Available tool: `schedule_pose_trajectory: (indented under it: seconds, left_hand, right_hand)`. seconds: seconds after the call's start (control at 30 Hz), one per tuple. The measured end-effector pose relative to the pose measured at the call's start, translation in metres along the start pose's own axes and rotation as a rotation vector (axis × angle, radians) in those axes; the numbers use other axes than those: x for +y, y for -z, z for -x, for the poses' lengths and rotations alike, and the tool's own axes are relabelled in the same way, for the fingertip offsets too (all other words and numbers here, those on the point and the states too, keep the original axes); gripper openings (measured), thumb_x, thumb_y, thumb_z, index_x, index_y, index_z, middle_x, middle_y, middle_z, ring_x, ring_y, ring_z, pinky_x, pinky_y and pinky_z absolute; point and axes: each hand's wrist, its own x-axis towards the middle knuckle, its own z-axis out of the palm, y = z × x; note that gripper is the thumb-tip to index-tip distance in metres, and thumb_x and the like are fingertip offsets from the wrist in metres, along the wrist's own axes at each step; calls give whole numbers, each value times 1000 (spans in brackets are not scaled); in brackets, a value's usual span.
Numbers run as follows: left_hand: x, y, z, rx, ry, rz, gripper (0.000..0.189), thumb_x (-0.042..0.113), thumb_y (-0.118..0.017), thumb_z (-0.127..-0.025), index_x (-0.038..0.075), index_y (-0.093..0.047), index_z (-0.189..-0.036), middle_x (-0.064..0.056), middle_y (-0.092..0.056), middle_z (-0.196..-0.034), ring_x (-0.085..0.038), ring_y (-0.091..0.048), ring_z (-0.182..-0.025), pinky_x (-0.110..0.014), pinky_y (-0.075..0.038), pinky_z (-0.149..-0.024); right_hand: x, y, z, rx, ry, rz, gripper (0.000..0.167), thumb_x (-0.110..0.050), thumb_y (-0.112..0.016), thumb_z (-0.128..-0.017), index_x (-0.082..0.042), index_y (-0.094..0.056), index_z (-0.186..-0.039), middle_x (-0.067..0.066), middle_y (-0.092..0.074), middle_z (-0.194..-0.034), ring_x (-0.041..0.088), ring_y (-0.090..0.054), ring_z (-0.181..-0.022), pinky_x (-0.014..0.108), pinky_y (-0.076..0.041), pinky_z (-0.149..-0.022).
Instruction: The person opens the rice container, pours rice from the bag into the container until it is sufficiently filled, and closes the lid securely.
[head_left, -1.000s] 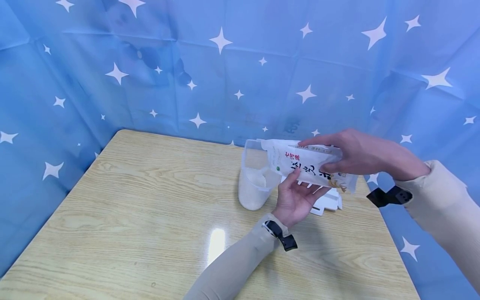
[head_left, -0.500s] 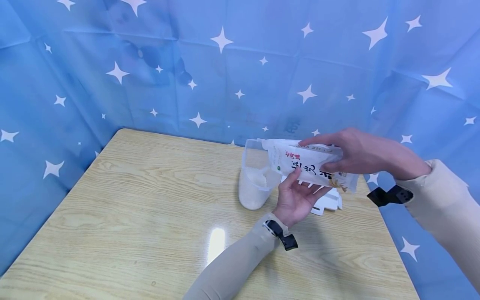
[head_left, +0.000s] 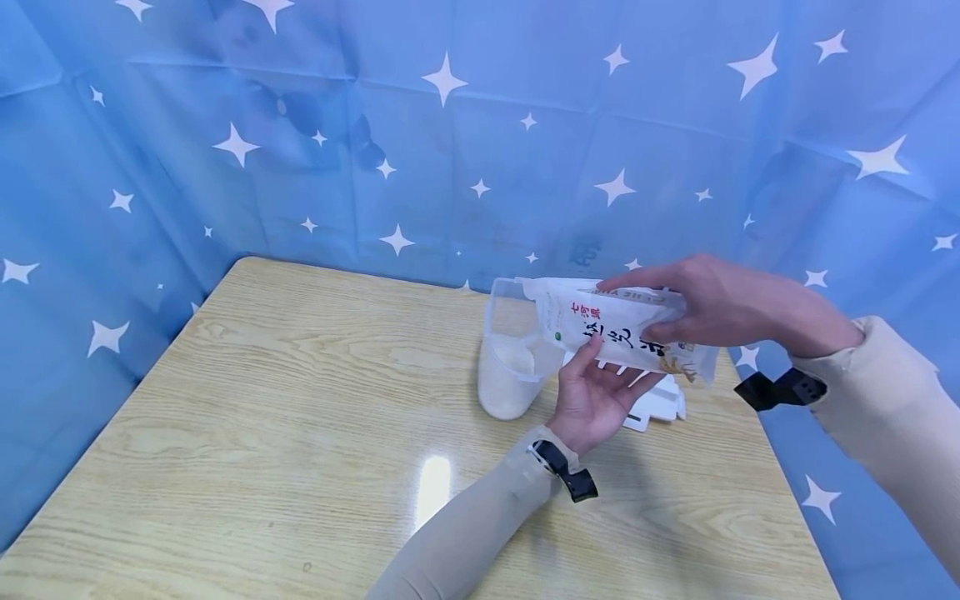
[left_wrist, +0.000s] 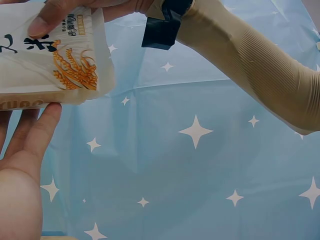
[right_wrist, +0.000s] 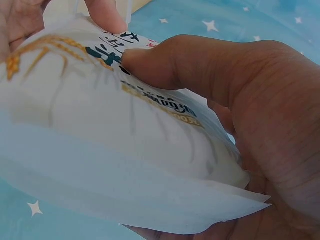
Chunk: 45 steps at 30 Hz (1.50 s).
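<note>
1. Gripping white bag (head_left: 613, 318) from above with right hand (head_left: 708, 304), thumb on front, fingers over top edge.
2. Holding it from below with left hand (head_left: 592, 404), thumb on front, fingers fairly straight underneath.
3. Held above table (head_left: 262, 417), long axis crosswise, left end pointing over container (head_left: 497, 387), printed face toward wearer.
4. Soft, crinkled, flat-seamed; container clear, round-bottomed, part-filled with white contents; table wood-grained.
5. Virtually unchanged since half a second ago: same grip, same tilt.

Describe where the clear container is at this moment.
In the head view, the clear container stands on the wooden table, just right of the picture's centre, toward the table's far edge; one end of the white bag overlaps its rim.
</note>
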Motion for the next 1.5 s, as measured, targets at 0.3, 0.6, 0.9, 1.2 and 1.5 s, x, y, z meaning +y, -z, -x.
schedule_pose_trajectory:
  seconds: [0.3,0.6,0.9,1.2,1.5]
  left_hand:
    - [1,-2,0,12,-24,-18,53,44,-71,-92,30,-56,-141,2,-61,-135,-20,-60,-126,-48,-43,-121]
    - [1,-1,1,3,-9,3,51,42,-69,-93,32,-56,-142,4,-61,-139,-19,-59,-128,-46,-43,-122]
    - [0,-1,2,1,-21,-18,50,44,-68,-94,31,-56,-141,5,-62,-138,-17,-60,-128,-44,-44,-121]
    - [0,-3,2,15,-27,-31,53,45,-69,-93,30,-56,-142,4,-63,-138,-17,-60,-129,-45,-45,-120]
    - [1,-2,2,7,-14,-15,53,45,-69,-93,30,-56,-142,4,-61,-139,-18,-59,-129,-43,-44,-122]
  right_hand:
    - [-2,2,0,1,4,-1,67,-16,-80,-89,-38,-54,-147,5,-71,-124,9,-59,-69,24,-49,-59]
    - [-3,2,0,8,4,12,66,-18,-80,-89,-38,-55,-146,2,-72,-120,11,-59,-77,24,-49,-62]
    - [-3,1,0,10,20,3,66,-16,-79,-89,-36,-55,-147,2,-72,-117,9,-56,-67,24,-48,-58]
    - [-1,2,-1,7,22,-9,67,-17,-80,-88,-36,-54,-147,2,-72,-115,9,-51,-60,25,-46,-54]
    - [-2,2,-2,7,18,-9,68,-17,-80,-88,-37,-54,-147,-1,-72,-113,10,-50,-61,25,-45,-56]
